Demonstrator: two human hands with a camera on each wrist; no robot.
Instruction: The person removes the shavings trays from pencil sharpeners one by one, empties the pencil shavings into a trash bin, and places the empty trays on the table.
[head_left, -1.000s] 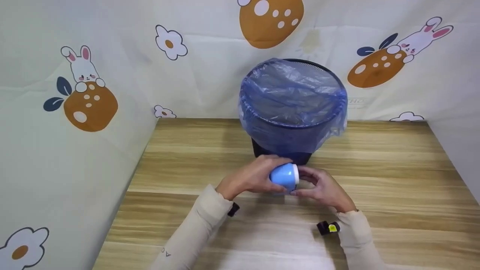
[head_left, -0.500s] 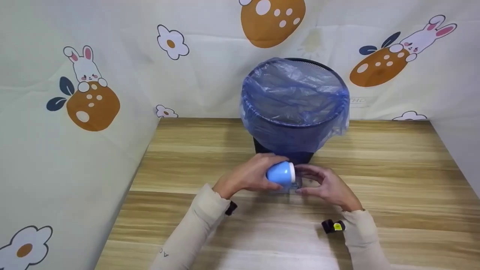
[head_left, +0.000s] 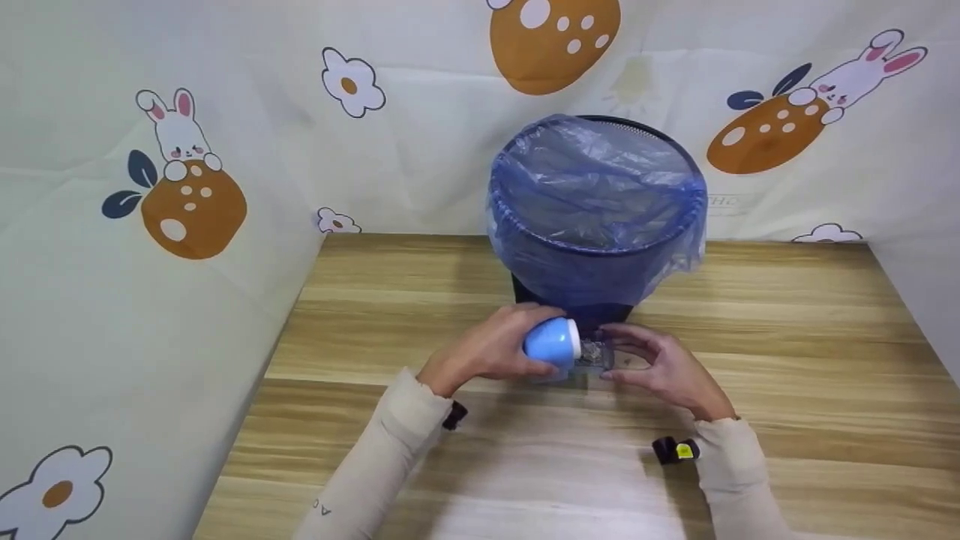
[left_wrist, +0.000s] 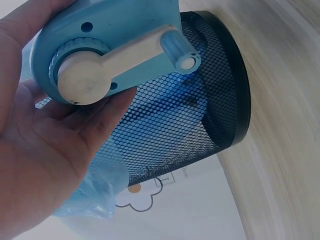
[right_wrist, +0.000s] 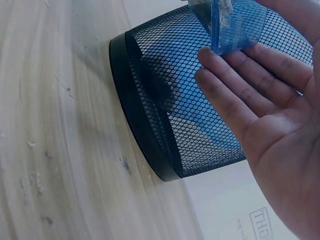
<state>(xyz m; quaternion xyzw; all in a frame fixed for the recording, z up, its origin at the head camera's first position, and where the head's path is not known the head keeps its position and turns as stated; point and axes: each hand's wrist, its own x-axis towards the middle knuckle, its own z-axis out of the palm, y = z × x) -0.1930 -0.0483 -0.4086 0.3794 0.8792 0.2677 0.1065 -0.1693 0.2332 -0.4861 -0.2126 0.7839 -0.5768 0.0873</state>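
My left hand [head_left: 487,351] grips a light blue pencil sharpener [head_left: 550,343], tilted on its side in front of the bin. Its white crank handle [left_wrist: 132,52] shows close up in the left wrist view. Facing it, my right hand [head_left: 660,369] pinches the sharpener's clear bluish drawer [head_left: 595,353] between thumb and fingertips. The drawer stands part way out of the body. Greyish shavings [right_wrist: 226,12] lie inside it. In the right wrist view the fingers [right_wrist: 235,95] are fairly straight, with their tips at the drawer's end.
A black mesh wastebasket [right_wrist: 142,110] lined with a blue plastic bag [head_left: 592,202] stands just behind the hands, near the printed cloth wall [head_left: 420,150]. Small shavings [right_wrist: 37,181] lie on the wooden table [head_left: 375,315]. A small black device [head_left: 675,450] sits by the right wrist.
The hands have moved apart, left hand leftward with the sharpener and right hand rightward. The clear drawer, hidden at first, now shows between them, drawn out of the body.
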